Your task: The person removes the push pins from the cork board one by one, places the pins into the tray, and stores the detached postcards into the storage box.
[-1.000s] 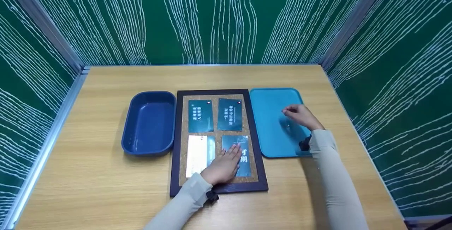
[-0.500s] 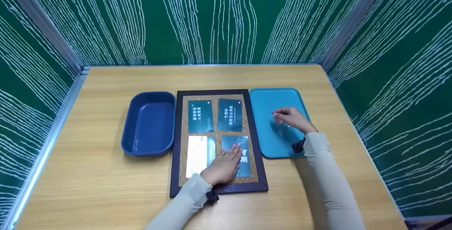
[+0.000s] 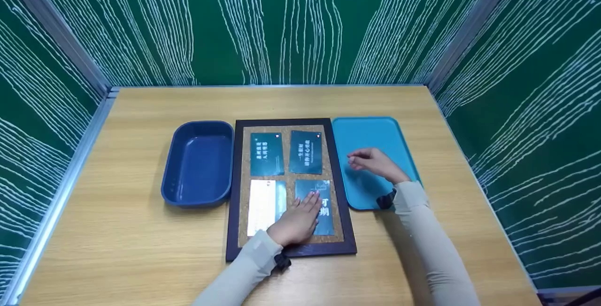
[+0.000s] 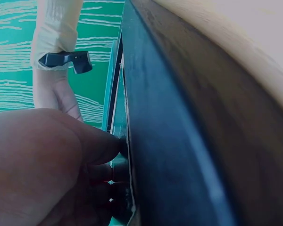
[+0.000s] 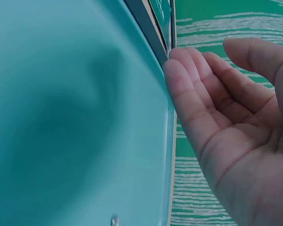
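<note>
A cork board in a dark frame lies on the table with several cards on it. My left hand rests with extended fingers on the lower right green card, hiding part of it. In the left wrist view the left hand touches the board's face beside its dark frame edge. Over the blue tray hovers my right hand. Seen from the right wrist, the right hand has loosely curled fingers and a thumb apart from them, with nothing visible between. A small clear piece lies on the tray.
To the board's left stands a deep dark blue bin. Two green cards, one on the upper left and one on the upper right, each bear a small pale spot at a corner. Green panels enclose the wooden table.
My right hand has moved left and slightly toward me over the tray, closer to the board. The left hand has stayed on the card.
</note>
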`<state>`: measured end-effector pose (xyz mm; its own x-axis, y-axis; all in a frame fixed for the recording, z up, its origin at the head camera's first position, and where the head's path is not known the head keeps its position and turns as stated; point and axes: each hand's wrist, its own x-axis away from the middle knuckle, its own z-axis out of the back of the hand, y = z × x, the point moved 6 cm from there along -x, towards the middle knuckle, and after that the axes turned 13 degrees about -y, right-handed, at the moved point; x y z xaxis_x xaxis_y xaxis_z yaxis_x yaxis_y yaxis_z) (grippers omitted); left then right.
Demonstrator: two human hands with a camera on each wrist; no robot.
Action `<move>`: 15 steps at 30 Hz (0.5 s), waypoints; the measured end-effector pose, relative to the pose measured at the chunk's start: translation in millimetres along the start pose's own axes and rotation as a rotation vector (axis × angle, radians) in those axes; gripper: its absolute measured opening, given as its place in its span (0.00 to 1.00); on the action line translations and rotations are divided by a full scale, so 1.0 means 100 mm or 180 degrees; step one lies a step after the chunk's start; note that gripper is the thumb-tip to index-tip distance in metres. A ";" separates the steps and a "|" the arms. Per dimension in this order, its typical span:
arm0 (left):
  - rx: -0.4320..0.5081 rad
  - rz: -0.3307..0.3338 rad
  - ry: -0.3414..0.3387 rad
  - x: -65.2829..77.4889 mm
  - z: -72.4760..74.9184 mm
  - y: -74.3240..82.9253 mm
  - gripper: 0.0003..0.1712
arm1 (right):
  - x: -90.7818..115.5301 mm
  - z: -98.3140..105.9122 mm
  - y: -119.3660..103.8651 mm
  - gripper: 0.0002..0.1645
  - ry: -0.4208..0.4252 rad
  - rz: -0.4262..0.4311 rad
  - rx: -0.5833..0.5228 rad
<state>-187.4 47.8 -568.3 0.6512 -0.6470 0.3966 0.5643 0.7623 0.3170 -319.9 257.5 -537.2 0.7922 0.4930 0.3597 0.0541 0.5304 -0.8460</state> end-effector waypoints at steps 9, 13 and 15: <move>0.0009 0.0025 -0.0009 -0.03 -0.02 -0.01 0.32 | -0.09 -0.27 -0.05 0.26 -0.0346 -0.0042 -0.0055; -0.0036 0.0019 0.0019 -0.02 -0.02 0.00 0.32 | -0.11 -0.37 -0.08 0.27 -0.0505 -0.0058 -0.0093; -0.0074 0.0013 0.0042 -0.02 -0.02 0.00 0.31 | -0.12 -0.41 -0.08 0.26 -0.0554 -0.0074 -0.0082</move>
<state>-187.8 49.1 -570.4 0.6601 -0.6442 0.3863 0.5732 0.7644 0.2952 -305.0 219.1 -551.0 0.6735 0.5939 0.4401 0.0886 0.5263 -0.8457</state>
